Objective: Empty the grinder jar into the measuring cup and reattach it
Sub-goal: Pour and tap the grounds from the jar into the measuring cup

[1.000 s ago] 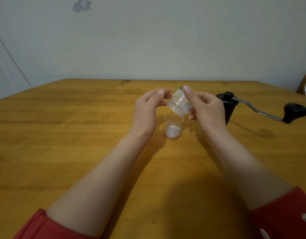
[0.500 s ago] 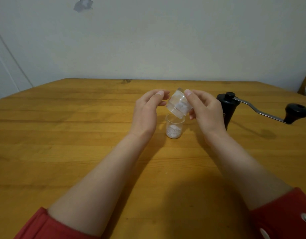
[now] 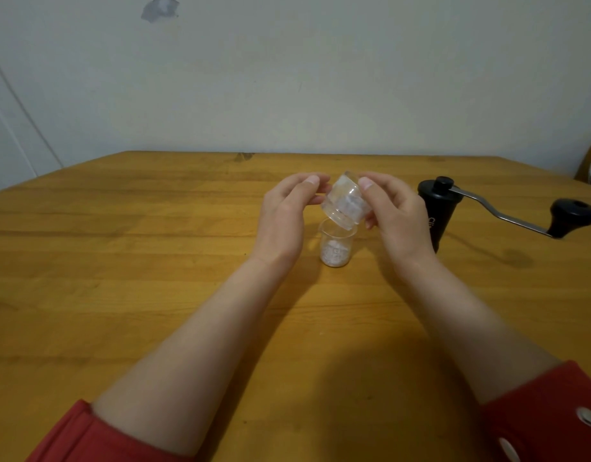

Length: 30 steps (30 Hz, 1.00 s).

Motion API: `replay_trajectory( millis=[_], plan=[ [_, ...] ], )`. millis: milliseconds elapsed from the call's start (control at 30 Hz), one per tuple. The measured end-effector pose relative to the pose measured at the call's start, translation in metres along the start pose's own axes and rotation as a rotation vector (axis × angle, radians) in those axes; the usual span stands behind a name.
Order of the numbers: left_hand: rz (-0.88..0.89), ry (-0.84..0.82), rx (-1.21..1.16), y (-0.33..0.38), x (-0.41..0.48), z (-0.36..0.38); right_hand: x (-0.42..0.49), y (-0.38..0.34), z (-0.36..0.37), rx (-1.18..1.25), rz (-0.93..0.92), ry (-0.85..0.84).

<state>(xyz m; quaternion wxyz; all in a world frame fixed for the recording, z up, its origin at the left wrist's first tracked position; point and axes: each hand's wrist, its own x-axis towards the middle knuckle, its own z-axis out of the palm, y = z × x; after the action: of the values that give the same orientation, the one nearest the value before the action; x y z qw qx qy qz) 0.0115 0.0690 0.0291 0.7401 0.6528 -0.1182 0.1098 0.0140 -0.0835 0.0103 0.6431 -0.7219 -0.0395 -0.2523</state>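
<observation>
Clear plastic grinder jar (image 3: 346, 203) is tipped mouth-down in the grip of my right hand (image 3: 399, 216), thumb on its upturned base, fingers curled behind it. Its rim hangs at the lip of the small clear measuring cup (image 3: 336, 250), which stands upright on the table (image 3: 120, 261) between my wrists with white grains in the bottom. My left hand (image 3: 282, 218) curves close to the jar's other side; I cannot tell whether its grip is on the jar or only beside it. Just right of my right hand stands the black grinder (image 3: 438, 208), its crank handle (image 3: 511, 218) reaching toward the table's right edge. Honey-coloured wood stretches wide to the left and toward me. The far edge meets a pale wall (image 3: 321, 78). Red sleeves (image 3: 554, 411) show at the bottom corners.
</observation>
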Motion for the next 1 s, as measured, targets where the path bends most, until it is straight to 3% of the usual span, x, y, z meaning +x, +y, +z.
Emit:
replay_trajectory(
  millis=[1000],
  plan=[
    [0.029, 0.005, -0.026, 0.0009, -0.0015, 0.0006, -0.0048, -0.0006, -0.0006, 0.040, -0.029, -0.041]
  ],
)
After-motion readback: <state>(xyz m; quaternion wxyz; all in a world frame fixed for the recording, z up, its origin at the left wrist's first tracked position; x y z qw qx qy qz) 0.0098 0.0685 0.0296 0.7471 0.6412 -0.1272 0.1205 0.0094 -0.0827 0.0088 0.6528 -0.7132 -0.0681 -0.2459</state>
